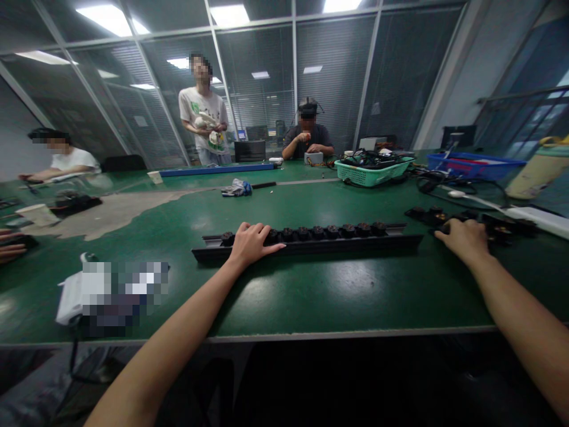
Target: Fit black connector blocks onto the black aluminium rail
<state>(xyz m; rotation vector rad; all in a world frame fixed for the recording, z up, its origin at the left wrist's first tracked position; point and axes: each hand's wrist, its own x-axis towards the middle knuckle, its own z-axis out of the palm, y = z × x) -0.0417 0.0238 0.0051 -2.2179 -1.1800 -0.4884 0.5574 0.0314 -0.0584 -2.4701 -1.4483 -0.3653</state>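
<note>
Fingers [255,229] bent, tips hidden, the left hand [249,244] clasps a long black rail [338,245] lying on the green table [284,308], covering part of its row of dark round pieces [317,232]; the right hand [466,239] curls over blurred black parts [503,229], its grip impossible to tell from here.
</note>
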